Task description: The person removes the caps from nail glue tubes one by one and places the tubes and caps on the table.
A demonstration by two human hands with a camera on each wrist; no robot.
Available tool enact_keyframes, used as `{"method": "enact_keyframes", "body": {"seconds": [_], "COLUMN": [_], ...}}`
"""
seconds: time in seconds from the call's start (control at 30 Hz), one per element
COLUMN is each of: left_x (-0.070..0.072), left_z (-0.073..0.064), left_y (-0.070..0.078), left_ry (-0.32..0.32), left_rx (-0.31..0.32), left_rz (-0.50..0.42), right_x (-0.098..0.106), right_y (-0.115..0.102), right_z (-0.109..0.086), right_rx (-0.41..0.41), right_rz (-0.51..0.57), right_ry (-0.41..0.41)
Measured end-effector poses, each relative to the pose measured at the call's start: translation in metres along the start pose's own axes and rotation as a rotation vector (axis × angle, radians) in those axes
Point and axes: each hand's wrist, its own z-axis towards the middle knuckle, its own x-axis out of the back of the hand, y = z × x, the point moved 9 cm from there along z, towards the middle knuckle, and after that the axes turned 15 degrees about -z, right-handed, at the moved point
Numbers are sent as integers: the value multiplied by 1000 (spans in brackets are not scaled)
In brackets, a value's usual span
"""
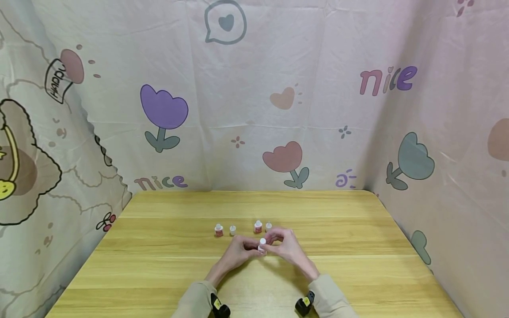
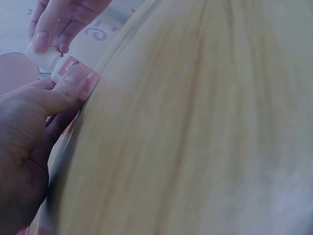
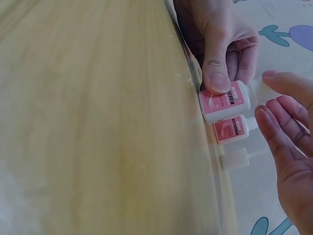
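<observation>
A small white glue bottle (image 3: pixel 220 106) with a pink label stands on the table in front of me. My left hand (image 1: pixel 240 251) grips its body, the thumb lying across the label. From the other side my right hand (image 1: pixel 288 247) pinches the bottle's white cap (image 2: pixel 44 58) between thumb and fingers. The cap sits at the bottle's neck; whether it is still threaded on I cannot tell. Just behind, a second glue bottle (image 3: pixel 230 129) stands uncapped, its nozzle showing, beside a loose white cap (image 3: pixel 234 159) with a thin stem pointing up.
Farther left on the wooden table (image 1: pixel 159 247) stand another uncapped glue bottle (image 1: pixel 218 230) and its loose cap (image 1: pixel 232 230). A printed cloth (image 1: pixel 238 101) hangs behind the table's back edge and along both sides.
</observation>
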Motion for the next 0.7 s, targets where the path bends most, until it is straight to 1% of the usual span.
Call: {"method": "enact_keyframes", "body": {"seconds": [0.2, 0.3, 0.53, 0.63, 0.7], "left_x": [1, 1, 0, 0, 0], "left_z": [0, 0, 0, 0, 0], "left_y": [-1, -1, 0, 0, 0], "left_ry": [-2, 0, -3, -3, -4], "left_rx": [1, 2, 4, 0, -2], "left_rz": [8, 7, -7, -9, -7], "right_x": [-2, -3, -3, -3, -2], "right_y": [0, 1, 6, 5, 2], "right_z": [0, 0, 1, 1, 0], "right_rx": [21, 9, -52, -51, -34], "right_rz": [16, 18, 0, -5, -5], "right_ry": [-11, -15, -1, 2, 2]}}
